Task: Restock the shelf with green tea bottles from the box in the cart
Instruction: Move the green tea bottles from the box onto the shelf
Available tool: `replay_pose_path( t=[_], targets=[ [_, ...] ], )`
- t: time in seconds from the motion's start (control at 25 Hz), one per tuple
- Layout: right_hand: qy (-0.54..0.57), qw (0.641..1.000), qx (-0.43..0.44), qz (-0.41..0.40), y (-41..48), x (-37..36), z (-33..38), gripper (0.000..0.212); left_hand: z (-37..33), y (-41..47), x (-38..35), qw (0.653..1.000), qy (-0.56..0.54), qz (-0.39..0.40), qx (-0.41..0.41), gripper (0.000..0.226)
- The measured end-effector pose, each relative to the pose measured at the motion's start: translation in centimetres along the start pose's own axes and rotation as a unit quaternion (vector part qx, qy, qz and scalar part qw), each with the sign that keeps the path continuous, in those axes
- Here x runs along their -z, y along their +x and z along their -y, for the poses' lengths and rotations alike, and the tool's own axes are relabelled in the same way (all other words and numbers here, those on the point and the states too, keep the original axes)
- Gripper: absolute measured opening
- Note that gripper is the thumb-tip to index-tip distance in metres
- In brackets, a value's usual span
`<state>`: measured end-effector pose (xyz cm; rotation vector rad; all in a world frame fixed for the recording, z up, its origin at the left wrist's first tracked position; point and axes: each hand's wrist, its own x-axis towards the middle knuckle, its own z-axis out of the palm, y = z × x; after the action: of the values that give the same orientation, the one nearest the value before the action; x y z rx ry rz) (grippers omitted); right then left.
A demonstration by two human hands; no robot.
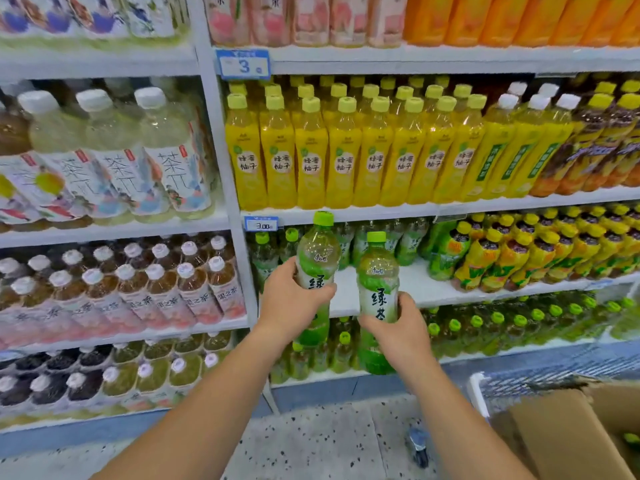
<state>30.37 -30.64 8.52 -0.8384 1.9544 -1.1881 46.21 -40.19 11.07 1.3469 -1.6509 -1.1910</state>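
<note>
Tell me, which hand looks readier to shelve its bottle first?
Probably the left hand: the left bottle is raised higher than the right bottle in the right hand, nearer the bare shelf.

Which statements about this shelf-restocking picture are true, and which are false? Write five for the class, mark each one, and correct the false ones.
1. The left hand and the right hand each hold one green tea bottle, the left bottle higher than the right bottle. True.
2. The left bottle's cap is white. False: it is green.
3. The shelf behind the two held bottles has a bare patch. True.
4. The cardboard box lies at lower left. False: it lies at lower right.
5. The yellow bottles stand one shelf above that bare patch. True.
</note>
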Motion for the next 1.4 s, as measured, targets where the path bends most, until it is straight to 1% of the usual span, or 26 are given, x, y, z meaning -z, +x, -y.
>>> replay_pose_path(
  t=[0.2,0.4,0.56,0.72,0.88,1.0,1.04,1.16,1.2,1.28,1.36,1.4],
  targets=[
    [-0.004,0.999,0.053,0.011,7.6,-2.3,-3.6,0.038,5.1,5.4,-3.5,0.999,-0.014,-0.023,-0.023,0.032],
    [0.003,0.994,0.108,0.000,14.2,-5.0,-7.9,0.043,11.0,9.5,-6.4,0.996,-0.035,-0.052,-0.064,0.027],
    [0.007,0.986,0.165,-0.005,18.8,-7.5,-11.0,0.042,15.5,12.4,-9.5,0.991,-0.049,-0.087,-0.085,0.028],
    [0.030,0.973,0.226,-0.022,22.2,-8.6,-13.6,0.046,18.4,13.9,-12.0,0.983,-0.050,-0.117,-0.133,0.028],
    [0.062,0.963,0.262,-0.032,24.3,-9.3,-16.1,0.047,20.4,14.9,-13.4,0.973,-0.032,-0.147,-0.177,0.032],
    [0.064,0.954,0.290,-0.028,25.4,-9.6,-17.3,0.049,21.4,15.5,-13.9,0.963,-0.038,-0.163,-0.209,0.033],
    [0.059,0.953,0.298,-0.017,25.7,-9.8,-17.7,0.052,21.7,15.6,-14.0,0.961,-0.036,-0.166,-0.218,0.035],
    [0.034,0.949,0.312,0.004,25.9,-9.6,-18.3,0.076,22.5,15.4,-14.0,0.957,-0.023,-0.161,-0.242,0.049],
    [0.032,0.949,0.314,0.013,25.9,-9.4,-18.4,0.077,22.9,15.1,-13.9,0.954,-0.009,-0.160,-0.252,0.052],
    [0.028,0.945,0.323,0.033,25.9,-8.9,-18.9,0.063,23.9,14.6,-13.8,0.947,0.041,-0.167,-0.271,0.054],
    [-0.001,0.940,0.338,0.038,26.0,-8.4,-19.8,0.052,25.6,14.2,-14.0,0.943,0.084,-0.186,-0.264,0.057],
    [-0.023,0.937,0.347,0.039,26.1,-8.1,-20.4,0.048,26.5,14.1,-14.2,0.943,0.092,-0.194,-0.254,0.062]
  ],
)
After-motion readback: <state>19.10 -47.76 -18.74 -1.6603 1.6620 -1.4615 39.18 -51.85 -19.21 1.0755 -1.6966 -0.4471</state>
